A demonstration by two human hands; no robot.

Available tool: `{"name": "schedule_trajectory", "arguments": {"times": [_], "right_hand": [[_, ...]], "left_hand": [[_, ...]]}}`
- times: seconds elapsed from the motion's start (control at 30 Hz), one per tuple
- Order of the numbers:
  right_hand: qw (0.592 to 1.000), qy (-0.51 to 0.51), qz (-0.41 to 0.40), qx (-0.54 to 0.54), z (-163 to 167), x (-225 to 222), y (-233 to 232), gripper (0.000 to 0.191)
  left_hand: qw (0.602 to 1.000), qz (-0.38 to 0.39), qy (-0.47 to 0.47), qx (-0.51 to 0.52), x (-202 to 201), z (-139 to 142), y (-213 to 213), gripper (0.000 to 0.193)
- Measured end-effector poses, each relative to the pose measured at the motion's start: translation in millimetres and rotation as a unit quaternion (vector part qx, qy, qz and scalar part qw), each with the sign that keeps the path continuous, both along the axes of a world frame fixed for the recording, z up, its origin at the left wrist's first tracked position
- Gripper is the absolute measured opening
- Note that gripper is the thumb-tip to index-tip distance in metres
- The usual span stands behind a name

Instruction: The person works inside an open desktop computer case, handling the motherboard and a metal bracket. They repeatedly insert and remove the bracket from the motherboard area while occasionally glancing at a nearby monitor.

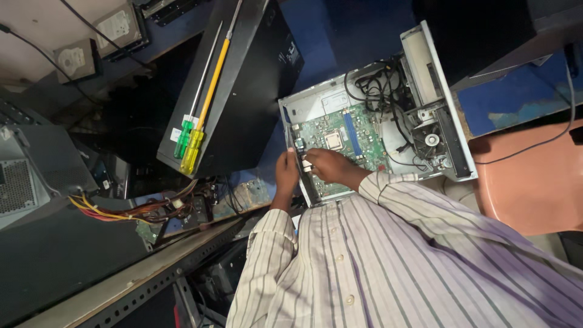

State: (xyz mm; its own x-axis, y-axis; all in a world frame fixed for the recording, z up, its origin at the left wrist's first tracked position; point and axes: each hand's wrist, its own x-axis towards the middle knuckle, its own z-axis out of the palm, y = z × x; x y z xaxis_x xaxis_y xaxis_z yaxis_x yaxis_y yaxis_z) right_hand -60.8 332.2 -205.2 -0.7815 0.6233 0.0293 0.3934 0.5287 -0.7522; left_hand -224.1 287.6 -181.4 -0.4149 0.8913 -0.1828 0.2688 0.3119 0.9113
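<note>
An open desktop computer case (446, 115) lies on its side, with its green motherboard (340, 133) exposed. My left hand (285, 173) grips the case's near edge beside the board. My right hand (325, 165) rests on the lower part of the motherboard. Its fingers are curled around a small white part (306, 165) that is too small to identify. Black cables (379, 91) bunch above the board, and a cooling fan (431, 140) sits to its right. My striped shirt sleeves fill the lower right.
Two long screwdrivers, one with a yellow handle (193, 149) and one with a green handle (182, 138), lie on a black computer case (249, 91). Two hard drives (76, 59) sit at the top left. Loose red and yellow wires (115, 212) trail lower left. An orange chair (534, 182) stands on the right.
</note>
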Motion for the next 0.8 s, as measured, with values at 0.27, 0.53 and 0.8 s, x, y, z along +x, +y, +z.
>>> {"name": "schedule_trajectory", "arguments": {"times": [0.27,0.53,0.8], "right_hand": [[0.999,0.014,-0.004,-0.035,-1.3,-1.3,0.2,0.047],[0.998,0.061,-0.008,0.005,-16.5,4.0,-5.2,0.046],[0.999,0.032,-0.004,0.007,-14.0,1.4,-4.0,0.046]], "left_hand": [[0.999,0.004,0.033,0.013,2.6,1.4,0.4,0.046],[1.0,0.01,-0.009,-0.01,8.9,14.0,-0.1,0.046],[0.999,0.008,-0.02,-0.03,6.5,6.1,0.5,0.048]]}}
